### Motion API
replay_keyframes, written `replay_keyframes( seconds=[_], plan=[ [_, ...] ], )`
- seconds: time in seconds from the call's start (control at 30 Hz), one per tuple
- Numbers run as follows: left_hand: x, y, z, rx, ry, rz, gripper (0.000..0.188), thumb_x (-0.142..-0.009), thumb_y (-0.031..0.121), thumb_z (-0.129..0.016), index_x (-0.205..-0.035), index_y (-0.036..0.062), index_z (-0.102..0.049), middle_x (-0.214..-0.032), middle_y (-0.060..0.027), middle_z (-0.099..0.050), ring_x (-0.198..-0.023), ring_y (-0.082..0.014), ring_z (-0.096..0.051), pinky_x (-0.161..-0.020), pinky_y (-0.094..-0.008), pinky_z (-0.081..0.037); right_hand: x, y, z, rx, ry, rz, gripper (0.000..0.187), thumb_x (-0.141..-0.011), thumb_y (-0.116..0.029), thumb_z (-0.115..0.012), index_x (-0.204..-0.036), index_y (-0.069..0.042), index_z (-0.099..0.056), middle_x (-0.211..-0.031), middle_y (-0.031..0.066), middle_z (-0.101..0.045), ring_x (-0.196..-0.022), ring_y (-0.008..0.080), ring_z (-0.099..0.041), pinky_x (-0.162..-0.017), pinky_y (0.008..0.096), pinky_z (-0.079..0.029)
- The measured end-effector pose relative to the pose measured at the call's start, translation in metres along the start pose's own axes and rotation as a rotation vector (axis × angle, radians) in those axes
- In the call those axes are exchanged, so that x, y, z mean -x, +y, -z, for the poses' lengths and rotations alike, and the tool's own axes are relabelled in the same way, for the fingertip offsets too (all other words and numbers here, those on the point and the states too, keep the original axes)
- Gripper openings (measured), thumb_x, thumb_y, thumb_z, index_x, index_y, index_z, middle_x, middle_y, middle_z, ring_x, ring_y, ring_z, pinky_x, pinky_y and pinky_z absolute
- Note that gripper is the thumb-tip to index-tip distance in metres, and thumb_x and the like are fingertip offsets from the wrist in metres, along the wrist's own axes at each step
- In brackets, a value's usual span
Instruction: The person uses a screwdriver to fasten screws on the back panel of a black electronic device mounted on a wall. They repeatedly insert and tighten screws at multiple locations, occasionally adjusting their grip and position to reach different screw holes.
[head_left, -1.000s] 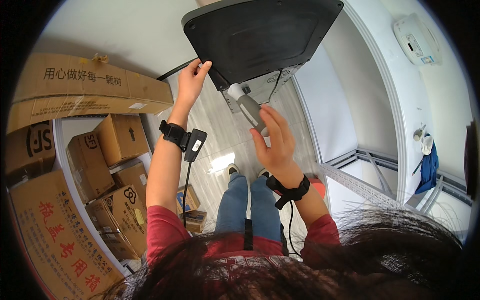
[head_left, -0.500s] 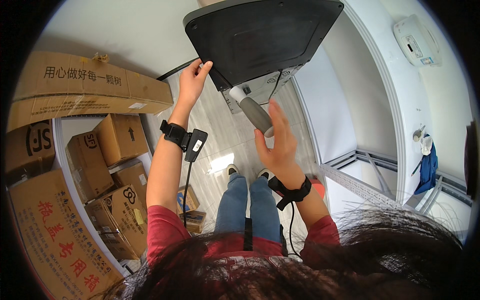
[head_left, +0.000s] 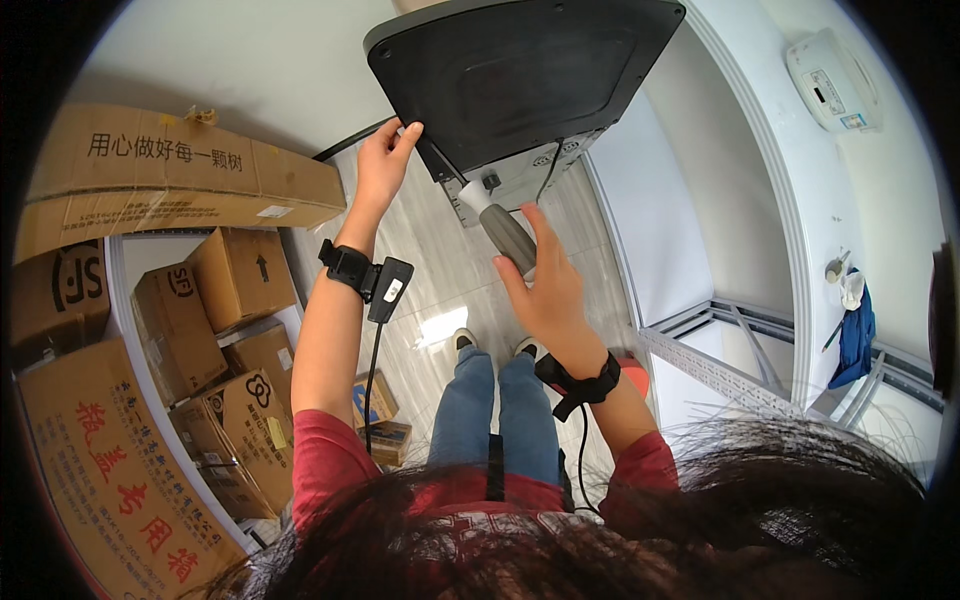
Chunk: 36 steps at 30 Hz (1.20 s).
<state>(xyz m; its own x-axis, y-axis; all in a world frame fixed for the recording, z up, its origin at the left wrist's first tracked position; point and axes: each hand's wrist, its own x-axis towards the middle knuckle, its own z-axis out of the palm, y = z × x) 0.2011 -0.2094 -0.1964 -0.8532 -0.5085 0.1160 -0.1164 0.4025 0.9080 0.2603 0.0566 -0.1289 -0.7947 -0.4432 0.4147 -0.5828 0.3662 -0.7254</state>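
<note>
Black, the broad panel (head_left: 530, 85) has its left edge pinched in your left hand (head_left: 383, 165); brace it firmly there. Your right hand (head_left: 552, 297) loosely flanks the grey screwdriver (head_left: 507, 232) by the panel's near-left edge, fingers spread, firm grip unclear: press along its length

The left camera on my head is looking down, very wide, with straight edges bending. My hair (head_left: 450, 560) is showing closest, at the bottom. Past it, I am seeing my left hand (head_left: 380, 168), right hand (head_left: 552, 295), legs (head_left: 467, 405) and, farthest down, the floor (head_left: 440, 275).
</note>
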Motion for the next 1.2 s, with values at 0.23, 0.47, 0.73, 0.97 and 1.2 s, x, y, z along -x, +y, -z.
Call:
replay_keyframes(
  seconds=[0.23, 0.47, 0.73, 0.97, 1.2],
  plan=[
    [0.003, 0.001, 0.000, -0.010, 0.009, 0.010, 0.044, -0.088, 0.038, -0.066, -0.112, 0.0010, -0.066, -0.058, 0.0045, -0.040, -0.055, -0.0055, -0.034, -0.050, -0.0255, -0.031, 0.007, 0.010, -0.004, 0.133, -0.188, -0.162, 0.060, -0.085, -0.010, -0.062, -0.138, 0.000, -0.037, -0.108, 0.0217, -0.058, -0.086, 0.0387, -0.060, -0.070, 0.0435, -0.051],
    [0.002, 0.004, 0.000, -0.042, 0.001, 0.011, 0.044, -0.089, 0.039, -0.065, -0.112, 0.0021, -0.066, -0.058, 0.0046, -0.040, -0.055, -0.0058, -0.034, -0.050, -0.0257, -0.030, 0.010, 0.011, 0.003, 0.101, -0.136, -0.120, 0.054, -0.085, -0.009, -0.061, -0.134, -0.002, -0.041, -0.106, 0.0205, -0.058, -0.086, 0.0377, -0.060, -0.070, 0.0430, -0.050],
    [0.002, 0.011, 0.003, -0.047, -0.028, 0.013, 0.043, -0.089, 0.039, -0.064, -0.108, 0.0003, -0.066, -0.058, 0.0043, -0.036, -0.056, -0.0060, -0.031, -0.051, -0.0259, -0.029, 0.006, 0.005, 0.002, 0.089, -0.156, -0.122, 0.048, -0.086, -0.011, -0.061, -0.131, -0.001, -0.044, -0.107, 0.0199, -0.058, -0.087, 0.0375, -0.061, -0.070, 0.0426, -0.051],
    [-0.004, 0.005, 0.007, -0.045, -0.063, 0.012, 0.041, -0.090, 0.038, -0.064, -0.094, -0.0027, -0.063, -0.058, 0.0045, -0.034, -0.056, -0.0059, -0.029, -0.050, -0.0263, -0.028, 0.004, 0.004, -0.002, 0.095, -0.146, -0.117, 0.047, -0.086, -0.013, -0.063, -0.129, -0.001, -0.047, -0.106, 0.0177, -0.059, -0.082, 0.0349, -0.062, -0.067, 0.0403, -0.052],
    [-0.006, 0.007, 0.007, -0.035, -0.082, 0.024, 0.043, -0.090, 0.039, -0.064, -0.092, -0.0036, -0.063, -0.059, 0.0047, -0.035, -0.056, -0.0057, -0.030, -0.050, -0.0261, -0.028, 0.000, 0.002, -0.002, 0.125, -0.110, -0.053, 0.050, -0.086, -0.020, -0.065, -0.129, -0.002, -0.049, -0.103, 0.0149, -0.061, -0.076, 0.0315, -0.065, -0.060, 0.0370, -0.053]
  ],
)
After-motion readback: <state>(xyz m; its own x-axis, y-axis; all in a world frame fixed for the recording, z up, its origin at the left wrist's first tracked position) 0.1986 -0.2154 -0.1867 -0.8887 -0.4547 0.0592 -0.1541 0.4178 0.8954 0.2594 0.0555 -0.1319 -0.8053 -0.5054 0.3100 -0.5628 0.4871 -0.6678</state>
